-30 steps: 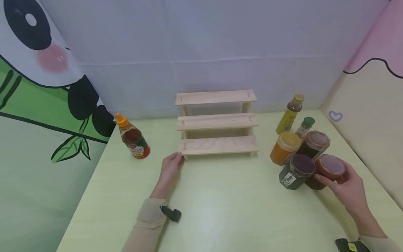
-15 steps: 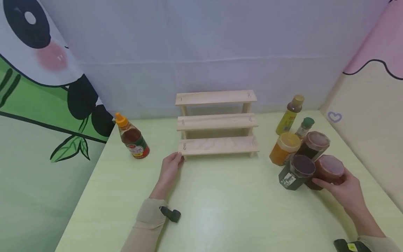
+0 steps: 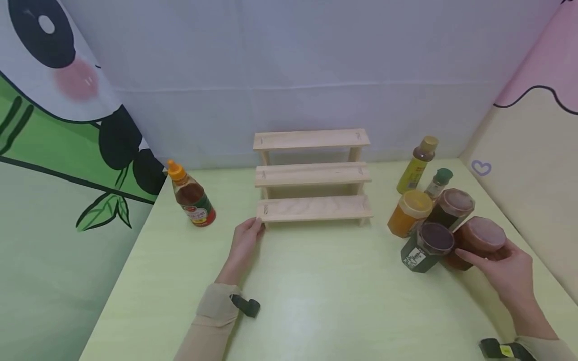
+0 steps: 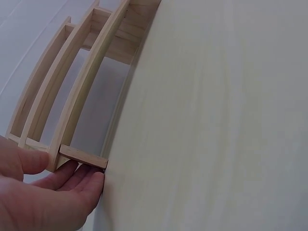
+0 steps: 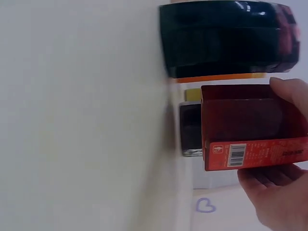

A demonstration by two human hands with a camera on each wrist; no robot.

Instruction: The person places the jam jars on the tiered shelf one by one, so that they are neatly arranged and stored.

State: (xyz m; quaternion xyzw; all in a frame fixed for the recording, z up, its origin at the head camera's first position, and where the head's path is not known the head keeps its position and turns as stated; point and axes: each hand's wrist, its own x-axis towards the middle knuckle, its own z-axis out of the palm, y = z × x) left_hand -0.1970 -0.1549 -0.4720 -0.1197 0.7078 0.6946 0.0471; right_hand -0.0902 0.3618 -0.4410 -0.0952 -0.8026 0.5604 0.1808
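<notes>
- The right hand [image 3: 508,273] has its fingers and thumb wrapped round a red-labelled jar [image 3: 476,241], which is raised a little off the table [image 3: 316,301] and tilted; in the right wrist view [image 5: 276,192] its barcode label [image 5: 243,154] faces the camera.
- The left hand [image 3: 244,243] lies flat on the table with relaxed fingers, its fingertips [image 4: 89,178] touching the near left foot of the wooden three-step rack [image 3: 313,175]; it grips nothing.
- Just left of the held jar, touching it, stands a dark jar [image 3: 426,246] with a white label.
- Behind those two stand another dark jar [image 3: 451,206] and an orange jar [image 3: 408,212], all to the right of the rack.
- Further back on that side are a small green-capped bottle [image 3: 439,181] and a tall yellow bottle [image 3: 417,164].
- Left of the rack, well apart, stands an orange-capped sauce bottle [image 3: 189,196].
</notes>
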